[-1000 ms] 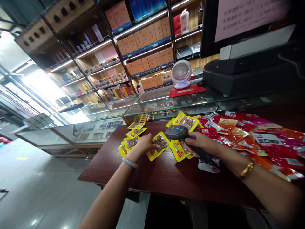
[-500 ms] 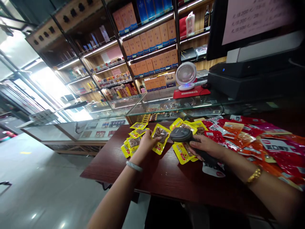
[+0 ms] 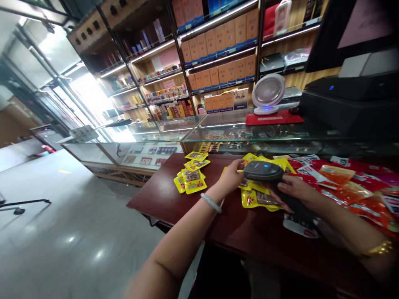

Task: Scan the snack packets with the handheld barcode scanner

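Note:
My left hand is closed on a yellow snack packet, mostly hidden behind the fingers and the scanner. In my right hand is a dark barcode scanner, gripped by its handle, a blue light showing on top. Its head is right beside my left fingertips and over the packets. Beneath and behind it lie more yellow packets in a loose pile. Left of my hands, a smaller stack of yellow packets rests on the dark red-brown table.
Red and orange packets spread across the right side. A glass display counter runs behind the table, with a small white fan on it. A black machine stands at the right, and stocked shelves line the back wall.
My left hand has moved right with the packet, up against the scanner head, and the packet is now mostly covered. The scanner's blue light now shows. The view has shifted left.

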Available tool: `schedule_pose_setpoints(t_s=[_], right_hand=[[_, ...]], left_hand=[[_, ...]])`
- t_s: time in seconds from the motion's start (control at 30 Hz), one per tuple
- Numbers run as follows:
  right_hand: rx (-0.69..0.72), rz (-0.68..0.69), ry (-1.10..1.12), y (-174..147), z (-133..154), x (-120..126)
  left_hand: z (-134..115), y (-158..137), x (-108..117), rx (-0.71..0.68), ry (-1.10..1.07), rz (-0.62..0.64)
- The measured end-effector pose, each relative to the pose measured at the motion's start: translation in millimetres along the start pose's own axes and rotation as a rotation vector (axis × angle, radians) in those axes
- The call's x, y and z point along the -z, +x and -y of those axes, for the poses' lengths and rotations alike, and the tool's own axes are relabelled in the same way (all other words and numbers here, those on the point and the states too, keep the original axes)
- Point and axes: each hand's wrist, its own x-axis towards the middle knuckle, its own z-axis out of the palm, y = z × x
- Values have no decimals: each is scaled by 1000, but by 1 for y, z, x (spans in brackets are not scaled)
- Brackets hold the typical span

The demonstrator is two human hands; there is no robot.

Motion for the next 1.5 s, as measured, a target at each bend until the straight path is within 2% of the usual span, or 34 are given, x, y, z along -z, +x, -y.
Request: schedule_pose_setpoints(t_s=[0.1,0.13,0.23,0.3,0.37,0.43,0.53,0.7,0.87,1.07,1.17,1.27,1.4,1.43,1.5], right_hand=[[-47,13,-24,7,0,-9],[-61,20,-27,10,1,-13],[-81,43,-46,23,2,-31],[-80,56,-74,32,3,-45],[-67,68,-97,43,4,-59],[-44,84,-116,55,4,-73],[-37,97,-148,72,3,-91],[-45,127,-87,88,-5,-107],[-22,114,-20,84,-11,-107],[-10,120,32,78,-14,-95],[-10,114,53,76,-12,-89],[-7,97,98,74,-9,-85],[39,85,159,73,-9,-81],[47,80,169,74,-10,-80],[45,68,187,76,-13,-77]], left_hand=[[5,-29,47,-28,283,-123],[7,-42,66,1,406,-182],[15,-78,116,169,828,-418],[21,-95,140,294,1031,-535],[28,-103,156,410,1116,-527],[34,-103,165,480,1111,-443],[41,-100,172,511,1011,-368],[46,-117,181,486,766,-433],[46,-140,173,406,613,-474],[41,-138,157,336,477,-469],[39,-129,153,280,437,-475],[36,-108,141,221,411,-457],[27,-64,117,143,382,-311],[24,-52,116,114,413,-285],[20,-32,125,95,597,-324]])
